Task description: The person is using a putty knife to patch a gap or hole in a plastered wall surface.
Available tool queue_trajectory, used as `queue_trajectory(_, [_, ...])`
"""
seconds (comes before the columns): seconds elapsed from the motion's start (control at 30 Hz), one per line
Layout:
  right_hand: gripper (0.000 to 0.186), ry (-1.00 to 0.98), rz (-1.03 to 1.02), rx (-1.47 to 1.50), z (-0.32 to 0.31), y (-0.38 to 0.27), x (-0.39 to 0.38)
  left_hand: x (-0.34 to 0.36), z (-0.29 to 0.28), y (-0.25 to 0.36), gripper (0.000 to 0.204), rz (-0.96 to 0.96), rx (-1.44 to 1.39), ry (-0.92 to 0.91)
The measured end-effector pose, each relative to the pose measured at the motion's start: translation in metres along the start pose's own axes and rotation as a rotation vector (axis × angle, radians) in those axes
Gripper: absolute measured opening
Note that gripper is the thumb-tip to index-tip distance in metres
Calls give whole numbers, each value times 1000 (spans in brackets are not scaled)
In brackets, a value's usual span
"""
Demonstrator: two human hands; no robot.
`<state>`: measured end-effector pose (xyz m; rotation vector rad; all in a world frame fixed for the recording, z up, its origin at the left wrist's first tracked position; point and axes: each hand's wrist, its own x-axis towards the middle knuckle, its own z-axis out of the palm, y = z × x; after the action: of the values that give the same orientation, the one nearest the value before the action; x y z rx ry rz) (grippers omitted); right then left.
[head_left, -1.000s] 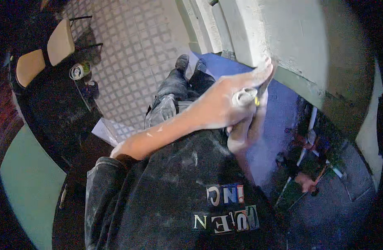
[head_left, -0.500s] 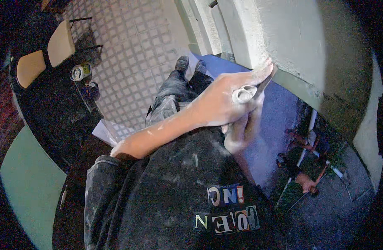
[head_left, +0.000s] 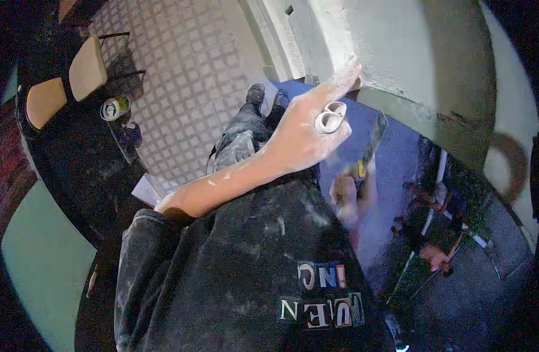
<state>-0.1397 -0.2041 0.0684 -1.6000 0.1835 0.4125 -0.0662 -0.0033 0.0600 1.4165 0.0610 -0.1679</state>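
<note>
My left hand (head_left: pixel 307 132), dusted with white powder, reaches to the pale plastered wall (head_left: pixel 413 53). Its index finger stretches to the rough white lower edge, apparently touching it. A small rolled white piece (head_left: pixel 330 118), showing two curled ends, is gripped in the other fingers; its material is unclear. Lower and to the right, my right hand (head_left: pixel 353 190) is closed around the handle of a putty knife, blurred by motion. The putty knife (head_left: pixel 375 138) has a yellow mark near the handle and a flat greyish blade tilted up toward the wall.
Two cream chairs (head_left: pixel 86 67) stand at the left, with an open can (head_left: pixel 114 108) nearby. Beneath is a tiled floor (head_left: pixel 187 76); blue flooring (head_left: pixel 378 170) runs along the wall. Another person (head_left: pixel 434 255) is at the lower right, beside white pipes (head_left: pixel 442 167) and greenery.
My hands have moved apart. The right hand with the putty knife has dropped down and away from the wall, while the left has shifted slightly left, its index finger still at the plaster edge.
</note>
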Motion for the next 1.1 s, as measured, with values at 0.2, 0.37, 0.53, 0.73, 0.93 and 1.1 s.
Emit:
queue_trajectory(0.2, [71, 28, -60, -54, -34, 3, -12, -7, 12, -9, 85, 223, 133, -111])
queue_trajectory(0.37, [74, -69, -133, -47, -40, -11, -7, 12, 6, 7, 80, 386, 213, -149])
queue_trajectory(0.53, [75, -202, -149, -166, -41, -23, 1, 9, -1, -2, 79, 347, 347, -97])
queue_trajectory(0.73, [75, -198, -273, -3, -44, -5, 17, 8, 17, 12, 84, 442, 366, -63])
queue_trajectory(0.93, [78, -132, -303, 48, -26, -25, 20, 1, 5, -6, 81, 382, 474, -27])
queue_trajectory(1.1, [74, -173, -249, -2, -24, -30, 20, -7, 26, 1, 84, 233, 505, 77])
